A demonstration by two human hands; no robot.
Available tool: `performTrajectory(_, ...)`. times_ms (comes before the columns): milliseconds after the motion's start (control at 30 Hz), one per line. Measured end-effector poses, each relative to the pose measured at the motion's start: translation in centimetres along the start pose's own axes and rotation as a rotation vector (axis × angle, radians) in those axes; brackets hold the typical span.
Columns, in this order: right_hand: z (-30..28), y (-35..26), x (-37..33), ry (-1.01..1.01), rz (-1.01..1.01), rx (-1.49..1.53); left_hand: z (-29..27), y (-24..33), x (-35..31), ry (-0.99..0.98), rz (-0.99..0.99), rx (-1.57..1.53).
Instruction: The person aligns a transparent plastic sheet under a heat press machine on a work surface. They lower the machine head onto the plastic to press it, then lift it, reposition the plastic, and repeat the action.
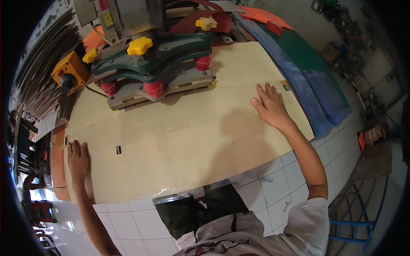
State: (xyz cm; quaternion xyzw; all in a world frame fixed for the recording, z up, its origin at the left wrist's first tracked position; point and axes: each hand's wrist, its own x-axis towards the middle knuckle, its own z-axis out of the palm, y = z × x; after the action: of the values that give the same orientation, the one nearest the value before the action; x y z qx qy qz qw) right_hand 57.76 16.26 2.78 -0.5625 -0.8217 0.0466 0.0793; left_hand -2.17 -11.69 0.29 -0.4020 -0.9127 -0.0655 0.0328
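A large cream-coloured sheet point(183, 141) lies before me, its far part passing under a dark green press head point(153, 64) with yellow star knobs and red bushings. My left hand point(78, 160) rests flat at the sheet's left edge, fingers stretched out and pointing away from me. Toward the right edge, my right hand point(271, 106) lies on the sheet with its fingers spread. Neither hand grips anything. A small dark block point(118, 150) sits on the sheet to the right of my left hand. Another small dark piece point(286, 86) is at the right edge, just past my right fingertips.
An orange control box point(69, 72) with a black knob stands left of the press. Stacked brown sheets point(47, 64) lean at the far left. Blue material point(324, 102) borders the right edge. A blue metal frame point(354, 224) stands on the tiled floor point(277, 187) at lower right.
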Motion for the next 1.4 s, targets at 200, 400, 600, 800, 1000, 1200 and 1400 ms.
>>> performTrajectory(200,-0.2,1.0,0.6,0.051,-0.006,0.001,0.8,0.4,1.3,-0.02,0.097,0.135)
performTrajectory(400,1.9,3.0,2.5,0.189,-0.106,-0.057,1.6,-1.4,-0.3,0.215,0.05,0.001)
performTrajectory(600,1.9,4.8,1.2,0.084,0.075,-0.028,1.1,2.3,0.0,0.28,0.005,-0.073)
performTrajectory(800,1.5,3.2,1.5,0.07,0.078,0.013,0.0,2.0,-1.7,0.188,-0.075,-0.085)
performTrajectory(1000,1.3,4.0,1.9,0.066,0.074,0.006,0.5,2.3,-1.1,0.236,-0.042,-0.123)
performTrajectory(1200,1.1,3.0,1.3,0.084,0.075,0.078,0.5,2.6,-0.7,0.243,-0.056,-0.075)
performTrajectory(1400,1.1,2.8,1.2,0.117,0.033,0.074,1.1,1.6,-0.3,0.3,0.014,-0.081)
